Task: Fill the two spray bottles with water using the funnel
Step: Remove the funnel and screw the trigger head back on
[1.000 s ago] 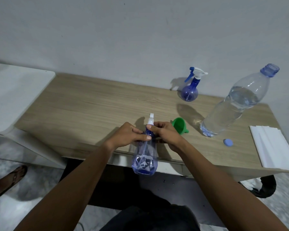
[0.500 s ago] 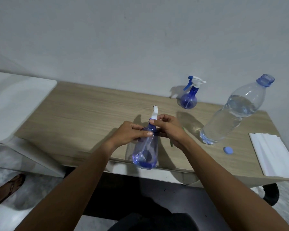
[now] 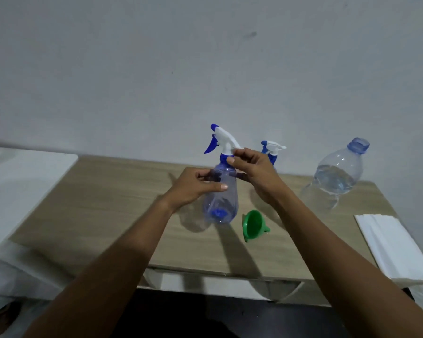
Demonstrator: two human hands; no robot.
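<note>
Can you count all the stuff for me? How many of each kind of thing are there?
Spray bottles: 2 (held spray bottle, far spray bottle)
Water bottle: 1
Green funnel: 1
Stack of white sheets: 1
Total: 5

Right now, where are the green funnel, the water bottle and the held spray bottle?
green funnel (image 3: 252, 225): head view, its cone
water bottle (image 3: 337, 179): head view, clear body
held spray bottle (image 3: 221, 206): head view, lower body
</note>
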